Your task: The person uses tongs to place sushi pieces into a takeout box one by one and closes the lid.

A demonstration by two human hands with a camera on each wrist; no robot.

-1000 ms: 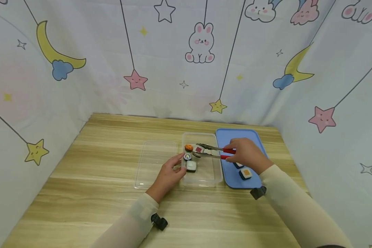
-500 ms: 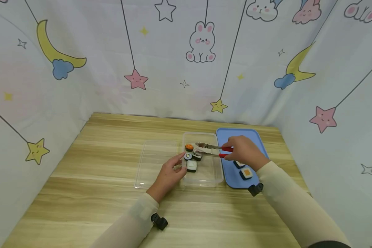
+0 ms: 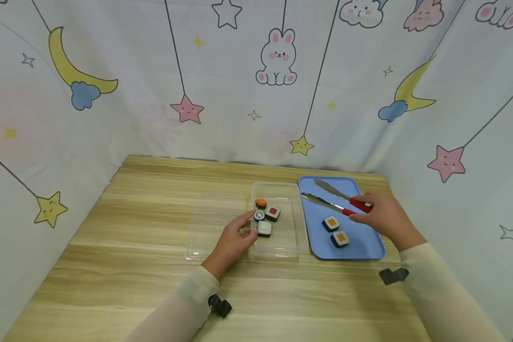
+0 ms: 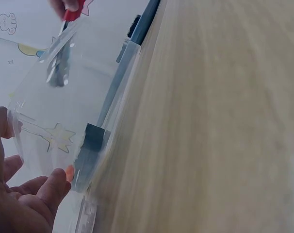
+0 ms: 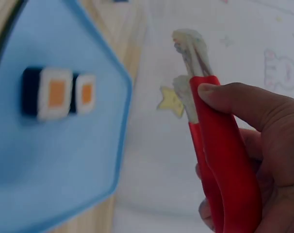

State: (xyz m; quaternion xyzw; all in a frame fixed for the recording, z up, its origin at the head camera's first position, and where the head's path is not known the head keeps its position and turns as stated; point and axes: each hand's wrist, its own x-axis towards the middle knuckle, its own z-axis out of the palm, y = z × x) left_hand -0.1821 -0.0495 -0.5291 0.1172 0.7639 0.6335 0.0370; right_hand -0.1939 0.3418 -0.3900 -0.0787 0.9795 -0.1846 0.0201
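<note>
Reference point for all positions: the clear box [image 3: 287,237], which sits on the surface [image 3: 132,280].

Right hand [image 3: 385,216]: gripping the red handles of the tongs [image 3: 325,203]. The tips stand apart with nothing between them, over the tray [image 3: 369,249], directly right of the box.

Left hand [image 3: 234,240]: fingers rest against the left wall of the box. Whether they pinch it cannot be told.

Contents: four sushi pieces stand bunched toward the left side of the box: an orange-topped piece [image 3: 261,203], a red-centred piece [image 3: 273,212], a small roll [image 3: 259,215] and a white piece [image 3: 264,228]. Two orange-centred pieces [image 3: 335,232] lie on the tray, right of the box. The lid [image 3: 215,225] lies flat, just left of the box.

Risks, in this inspector's judgement: a piece taken off-centre could twist out of the narrow tips. With the two tray pieces so close, spread tips could catch or push the neighbour. A low pass could strike the right rim of the box, and the light plastic may slide if the left hand slackens. Lowering anything into the bunch could topple the small roll. A leftward shift of that forearm could drag the lid.
</note>
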